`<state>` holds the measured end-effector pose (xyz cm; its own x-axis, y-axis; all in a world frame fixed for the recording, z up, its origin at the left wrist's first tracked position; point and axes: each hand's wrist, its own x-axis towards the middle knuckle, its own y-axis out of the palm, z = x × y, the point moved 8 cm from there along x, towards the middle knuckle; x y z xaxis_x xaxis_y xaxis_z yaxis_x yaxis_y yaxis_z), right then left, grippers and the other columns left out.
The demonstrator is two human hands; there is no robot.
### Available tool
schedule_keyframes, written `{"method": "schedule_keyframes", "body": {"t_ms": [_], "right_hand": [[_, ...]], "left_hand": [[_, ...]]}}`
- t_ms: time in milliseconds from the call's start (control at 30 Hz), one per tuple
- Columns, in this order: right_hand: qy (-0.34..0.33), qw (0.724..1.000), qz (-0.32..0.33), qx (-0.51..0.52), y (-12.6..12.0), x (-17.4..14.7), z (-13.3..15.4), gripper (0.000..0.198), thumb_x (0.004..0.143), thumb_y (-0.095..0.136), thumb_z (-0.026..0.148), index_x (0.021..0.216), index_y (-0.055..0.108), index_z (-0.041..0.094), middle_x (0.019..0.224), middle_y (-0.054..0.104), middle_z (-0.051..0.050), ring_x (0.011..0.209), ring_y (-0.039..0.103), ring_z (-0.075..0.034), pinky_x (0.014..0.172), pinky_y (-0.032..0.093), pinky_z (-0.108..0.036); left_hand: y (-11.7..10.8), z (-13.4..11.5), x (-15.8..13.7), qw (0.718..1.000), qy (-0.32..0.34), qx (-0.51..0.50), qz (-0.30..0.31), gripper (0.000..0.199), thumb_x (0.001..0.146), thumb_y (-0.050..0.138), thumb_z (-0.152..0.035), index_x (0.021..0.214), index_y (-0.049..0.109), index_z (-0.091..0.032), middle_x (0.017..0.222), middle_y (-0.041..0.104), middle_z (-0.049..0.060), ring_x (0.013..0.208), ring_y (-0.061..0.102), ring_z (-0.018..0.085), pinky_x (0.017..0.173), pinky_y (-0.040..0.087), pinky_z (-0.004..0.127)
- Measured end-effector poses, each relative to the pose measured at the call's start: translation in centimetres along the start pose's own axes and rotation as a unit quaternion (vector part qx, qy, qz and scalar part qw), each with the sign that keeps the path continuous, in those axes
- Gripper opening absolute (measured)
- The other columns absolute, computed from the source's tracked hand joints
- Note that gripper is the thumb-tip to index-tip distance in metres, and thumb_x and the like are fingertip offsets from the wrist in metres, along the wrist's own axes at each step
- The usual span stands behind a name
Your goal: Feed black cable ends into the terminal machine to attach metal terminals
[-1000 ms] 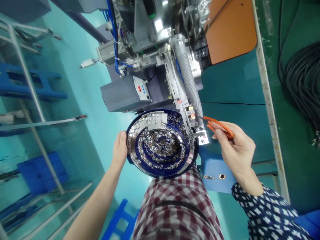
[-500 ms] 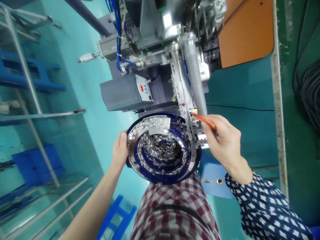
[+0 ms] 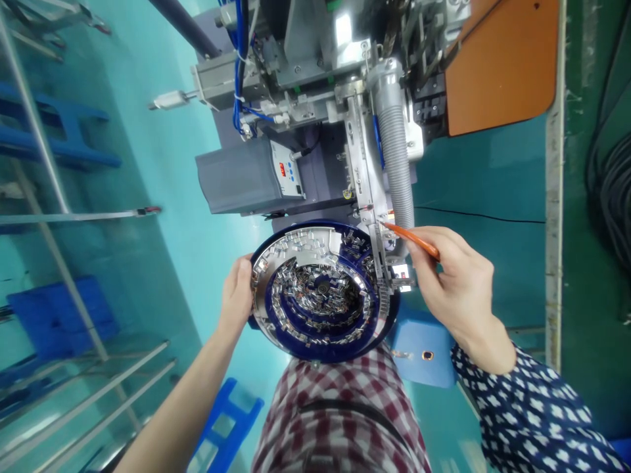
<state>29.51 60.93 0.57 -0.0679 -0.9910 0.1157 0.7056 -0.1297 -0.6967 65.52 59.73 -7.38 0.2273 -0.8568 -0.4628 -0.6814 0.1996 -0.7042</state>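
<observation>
A round dark-blue vibratory feeder bowl point(image 3: 323, 355) sits in front of me, with many small shiny metal parts point(image 3: 315, 295) in its middle and along its spiral track. My left hand point(image 3: 237, 294) grips the bowl's left rim, the thumb on top and the other fingers partly hidden. Pinched in my right hand point(image 3: 456, 282) are slim orange tweezers point(image 3: 411, 238). Their tip is at the metal feed rail point(image 3: 363, 177), just above where the rail meets the bowl's right side. Whether the tip touches a part is too small to tell.
A grey controller box point(image 3: 241, 177) with a red display stands behind the bowl. A ribbed grey hose point(image 3: 394, 157) runs beside the rail. The machine has an orange panel point(image 3: 503, 66) at the right. Blue stools point(image 3: 229, 427) and metal frames stand at the left.
The view has shifted slightly, so the machine sits a little further right. My left hand stays on the rim; my right hand keeps the tweezers at the rail.
</observation>
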Motion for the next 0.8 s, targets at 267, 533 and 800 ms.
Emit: {"method": "schedule_keyframes", "body": {"t_ms": [267,533,800], "right_hand": [[0.043,0.998,-0.021,0.043,-0.6,-0.4,-0.9,0.018,0.091,0.059,0.017,0.105,0.069,0.023,0.1,0.072,-0.006,0.093,0.069,-0.022,0.084,0.058,-0.036],[0.185,0.893,-0.173,0.371,1.8,-3.6,-7.4,0.015,0.095,0.056,0.026,0.106,0.065,0.025,0.109,0.069,-0.004,0.08,0.07,-0.014,0.083,0.06,-0.037],[0.258,0.719,-0.159,0.625,6.6,-7.9,-12.9,0.015,0.097,0.054,0.035,0.1,0.068,0.039,0.095,0.068,0.01,0.059,0.057,-0.002,0.085,0.056,-0.028]], "left_hand": [[-0.1,-0.2,0.1,1.0,0.004,0.009,0.012,0.06,0.095,0.03,-0.065,0.108,0.064,-0.018,0.106,0.068,0.007,0.099,0.06,0.023,0.085,0.047,0.031],[0.1,-0.2,0.2,0.999,-0.002,-0.019,0.029,0.059,0.095,0.033,-0.065,0.123,0.063,-0.022,0.124,0.065,0.007,0.117,0.057,0.026,0.1,0.045,0.035],[0.5,1.2,0.5,0.998,-0.036,-0.038,0.034,0.062,0.092,0.037,-0.067,0.124,0.065,-0.022,0.121,0.069,0.008,0.116,0.06,0.029,0.103,0.046,0.041]]}}
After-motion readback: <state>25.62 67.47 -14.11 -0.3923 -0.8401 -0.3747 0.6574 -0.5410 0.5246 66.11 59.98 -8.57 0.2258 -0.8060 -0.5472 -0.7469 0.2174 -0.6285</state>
